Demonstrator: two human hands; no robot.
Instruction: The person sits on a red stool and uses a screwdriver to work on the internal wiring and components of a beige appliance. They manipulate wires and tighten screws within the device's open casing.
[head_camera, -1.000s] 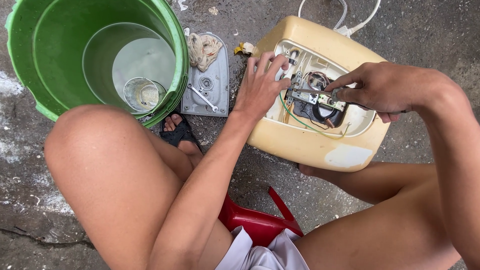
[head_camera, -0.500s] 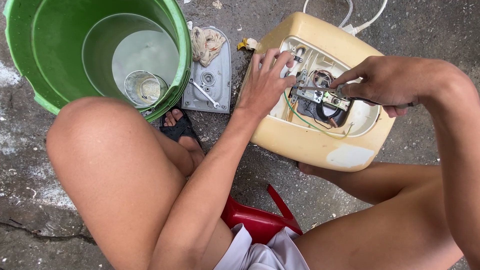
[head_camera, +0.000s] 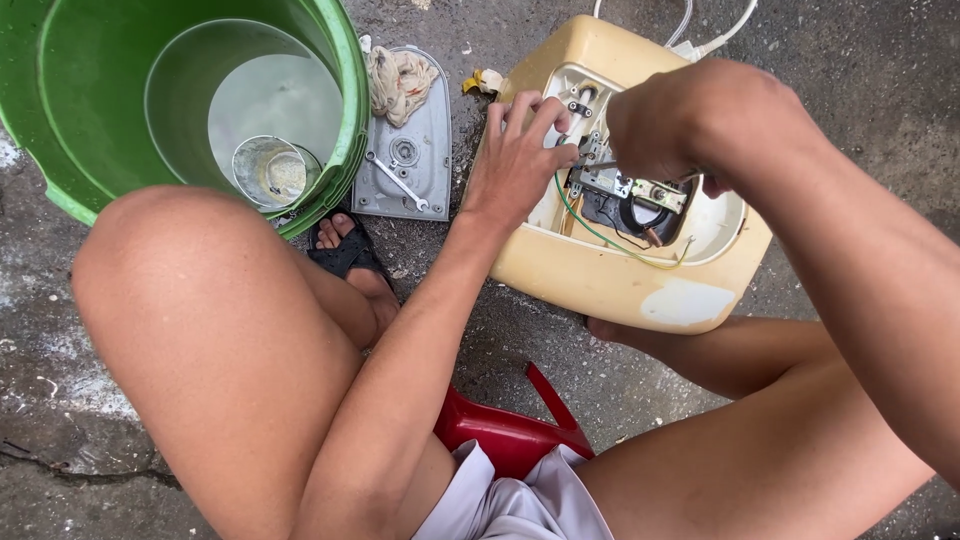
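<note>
- Left hand (head_camera: 520, 160) rests with spread fingers on the rim of one cream casing (head_camera: 620, 270) lying open on the floor
- Right hand (head_camera: 700, 125) is clenched on a thin tool (head_camera: 590, 167) over the wiring, hiding much of it
- One green bucket (head_camera: 70, 130) holds one tin (head_camera: 268, 170)
- One grey plate (head_camera: 425, 130) beside it carries one spanner (head_camera: 400, 185) and one rag (head_camera: 400, 80)
- One red stool (head_camera: 500, 430) under the person

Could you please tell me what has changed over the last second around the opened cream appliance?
The right hand has moved left over the exposed parts inside the cream housing, closer to the left hand, which still rests on the housing's edge. The green bucket, grey plate, spanner and rag lie unchanged.
</note>
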